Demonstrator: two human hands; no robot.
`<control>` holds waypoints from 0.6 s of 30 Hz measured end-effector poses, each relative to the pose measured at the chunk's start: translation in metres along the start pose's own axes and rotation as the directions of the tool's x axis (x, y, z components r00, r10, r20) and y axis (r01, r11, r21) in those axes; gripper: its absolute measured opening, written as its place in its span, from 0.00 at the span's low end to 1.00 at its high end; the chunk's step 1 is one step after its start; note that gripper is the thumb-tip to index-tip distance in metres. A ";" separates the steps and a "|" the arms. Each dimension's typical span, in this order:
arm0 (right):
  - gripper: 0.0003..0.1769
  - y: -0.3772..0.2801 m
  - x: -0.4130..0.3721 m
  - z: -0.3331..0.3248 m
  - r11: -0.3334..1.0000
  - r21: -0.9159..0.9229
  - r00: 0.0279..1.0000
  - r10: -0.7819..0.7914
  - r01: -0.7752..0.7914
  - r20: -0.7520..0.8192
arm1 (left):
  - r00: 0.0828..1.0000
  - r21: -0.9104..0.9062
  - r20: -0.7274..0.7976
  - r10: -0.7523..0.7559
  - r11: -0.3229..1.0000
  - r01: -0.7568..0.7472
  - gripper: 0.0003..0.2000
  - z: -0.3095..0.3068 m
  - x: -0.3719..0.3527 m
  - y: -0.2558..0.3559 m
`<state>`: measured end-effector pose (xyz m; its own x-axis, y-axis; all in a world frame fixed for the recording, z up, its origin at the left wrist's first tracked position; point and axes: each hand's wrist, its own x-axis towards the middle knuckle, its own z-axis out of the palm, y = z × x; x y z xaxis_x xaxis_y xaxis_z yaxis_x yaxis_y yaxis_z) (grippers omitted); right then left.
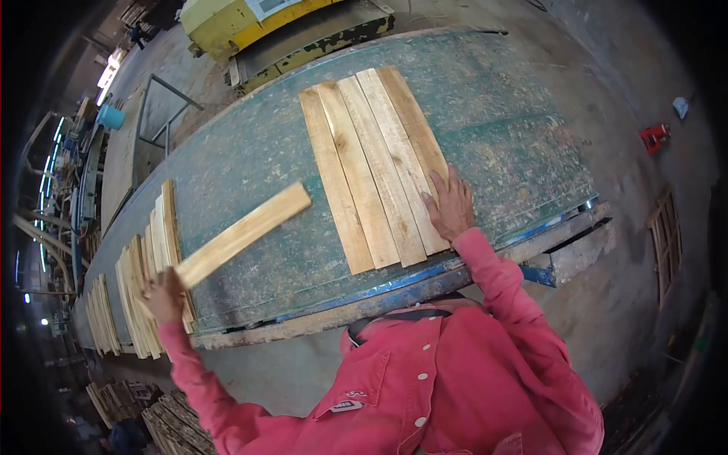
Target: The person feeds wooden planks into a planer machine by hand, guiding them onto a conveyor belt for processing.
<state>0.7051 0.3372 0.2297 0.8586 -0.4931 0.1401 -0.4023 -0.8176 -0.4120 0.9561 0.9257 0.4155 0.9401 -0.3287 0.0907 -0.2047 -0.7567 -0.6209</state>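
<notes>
Currently our left hand [163, 294] is closed around one end of a loose wooden slat [243, 233]. The slat is lifted off the green work surface [250, 152] and slants up toward the laid row, its free end close to the row's left-most piece. Whether it touches we cannot tell.

Our right hand [451, 206] lies flat, fingers spread, on the near right corner of the row of five slats [371, 167] and grips nothing.

Judgement: the step in hand is bringing a sixth slat over to the row while the other hand steadies it. Setting it down would call for turning it parallel to the row and butting it against the left edge.

Room: bare surface lies open between the row and the slat stack [148, 250] at our left hand, and more lies right of the row.

Edges: the row's near ends reach the table's front edge [364, 303], and the concrete floor [637, 250] is below it.
</notes>
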 end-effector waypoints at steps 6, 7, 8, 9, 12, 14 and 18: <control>0.32 -0.001 0.001 0.002 1.000 0.010 1.000 0.002 -0.001 -0.029 | 0.873 -0.041 -0.485 -0.046 0.999 0.030 0.27 0.003 0.139 0.000; 0.32 -0.001 0.000 0.004 1.000 0.006 1.000 0.003 -0.003 -0.029 | 0.816 -0.282 -0.545 -0.192 0.959 0.037 0.28 0.009 0.173 0.038; 0.32 -0.002 0.000 0.004 1.000 0.004 1.000 0.004 -0.004 -0.030 | 0.731 -0.476 -0.645 -0.222 0.865 -0.157 0.26 0.050 0.213 0.069; 0.32 0.002 0.000 0.004 1.000 0.004 0.999 0.008 -0.008 -0.035 | 0.818 -0.530 -0.568 -0.089 0.800 -0.281 0.23 0.071 0.232 0.102; 0.33 0.004 -0.003 0.008 1.000 0.009 0.998 0.021 -0.020 -0.051 | 0.972 -0.880 0.185 -0.144 0.417 0.229 0.30 0.069 0.223 0.262; 0.36 0.004 -0.003 0.009 0.999 0.028 0.998 0.035 -0.034 -0.060 | 0.876 -0.732 0.470 -0.107 0.507 0.455 0.41 -0.028 0.141 0.321; 0.40 -0.006 -0.008 0.005 0.987 -0.038 0.936 0.135 -0.156 -0.326 | 0.937 -0.686 0.152 -0.315 0.648 0.330 0.44 -0.022 0.061 0.364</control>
<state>0.7027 0.3476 0.2267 0.6451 -0.6691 0.3690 -0.5430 -0.7412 -0.3946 0.9327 0.6179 0.2126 0.9867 0.0166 0.1618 -0.0100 -0.9868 0.1619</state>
